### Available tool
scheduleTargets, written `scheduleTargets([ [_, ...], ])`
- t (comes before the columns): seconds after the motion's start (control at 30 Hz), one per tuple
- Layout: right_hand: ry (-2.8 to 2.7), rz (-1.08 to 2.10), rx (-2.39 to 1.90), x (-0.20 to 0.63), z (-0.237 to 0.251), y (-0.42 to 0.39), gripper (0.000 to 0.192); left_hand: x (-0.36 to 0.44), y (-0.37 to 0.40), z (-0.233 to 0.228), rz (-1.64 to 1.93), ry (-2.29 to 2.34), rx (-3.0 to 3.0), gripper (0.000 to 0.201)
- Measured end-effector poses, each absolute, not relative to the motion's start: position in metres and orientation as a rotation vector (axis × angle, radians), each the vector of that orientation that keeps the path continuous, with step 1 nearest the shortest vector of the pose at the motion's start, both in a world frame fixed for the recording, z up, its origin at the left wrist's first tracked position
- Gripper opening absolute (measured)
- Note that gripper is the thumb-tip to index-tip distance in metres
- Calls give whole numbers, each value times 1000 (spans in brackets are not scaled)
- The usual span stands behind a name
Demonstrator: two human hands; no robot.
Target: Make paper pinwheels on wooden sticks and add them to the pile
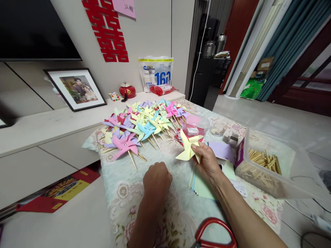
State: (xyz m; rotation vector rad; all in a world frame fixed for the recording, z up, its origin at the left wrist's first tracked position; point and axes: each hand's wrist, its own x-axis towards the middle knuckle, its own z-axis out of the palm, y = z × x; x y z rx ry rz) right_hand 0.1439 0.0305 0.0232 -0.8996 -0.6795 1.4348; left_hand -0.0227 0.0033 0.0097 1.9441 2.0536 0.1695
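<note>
- Red scissors (216,234) lay nearest, beside the forearms.
- Right hand (208,162) pinched a yellow pinwheel (188,146) above the tabletop (165,196).
- Left hand (157,179) was fisted; contents unclear.
- Tight gripping risked creasing the paper.

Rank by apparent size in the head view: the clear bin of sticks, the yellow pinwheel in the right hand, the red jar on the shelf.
1. Clear bin of sticks, largest by far.
2. Yellow pinwheel, held in the right hand.
3. Red jar, smallest, though it sits farther away, so its true size against the pinwheel is unsure.
</note>
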Motion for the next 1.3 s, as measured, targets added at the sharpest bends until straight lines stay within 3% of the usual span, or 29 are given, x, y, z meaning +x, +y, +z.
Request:
scheduleTargets([
  [0.13, -743, 1498, -874, 144, 25, 29, 22, -22, 7, 12, 611, 2033, 1698, 10],
  [0.27, -864, 1577, -834, 144, 27, 24, 21, -21, 13, 16, 1175, 1483, 965, 13],
  [0.4, -934, 1656, -767, 142, 30, 19, 21, -16, 13, 20, 1337, 1033, 601, 27],
  [0.57, -1139, 1611, -723, 145, 26, 21, 25, -10, 11, 20, 1362, 917, 586, 29],
  [0.93, -1873, 846, -727, 155, 38, 18, 9, -9, 6, 24, 1444, 998, 671, 29],
  [1.13, -2044, 247, -729, 155, 38, 17, 17, -7, 3, 23, 1442, 1015, 831, 21],
  [1.3, -2003, 64, -750, 151, 41, 13, 23, -8, 3, 17, 1465, 985, 970, 15],
])
